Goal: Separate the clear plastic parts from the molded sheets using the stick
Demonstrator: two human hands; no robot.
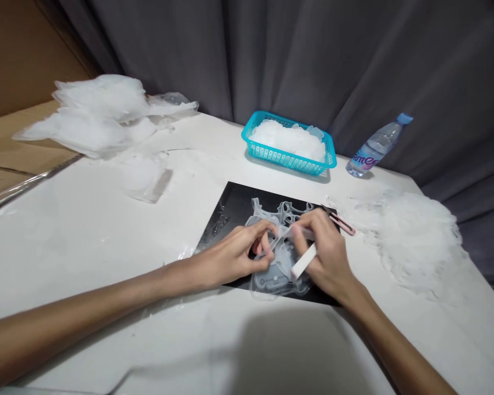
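A translucent moulded sheet with cut-out shapes [271,281], soft-looking like silicone, lies partly raised over a black mat [239,200]. My left hand [245,249] is closed in a pinch on the sheet's upper middle edge. My right hand [323,255] is slightly blurred and closed round a white flat-handled tool [303,262], whose working end is hidden. Its thumb and forefinger are at the same edge of the sheet, close to my left fingertips. Just beyond my right hand, a pink-handled cutter or tweezers [342,224] rests at the mat's right edge.
A turquoise basket [290,159] of whitish translucent pieces stands at the back. To its right is an upright water bottle [374,148]. Translucent scraps [420,236] are heaped at right; clear bags of white pieces [99,115] lie at back left, near cardboard [8,148].
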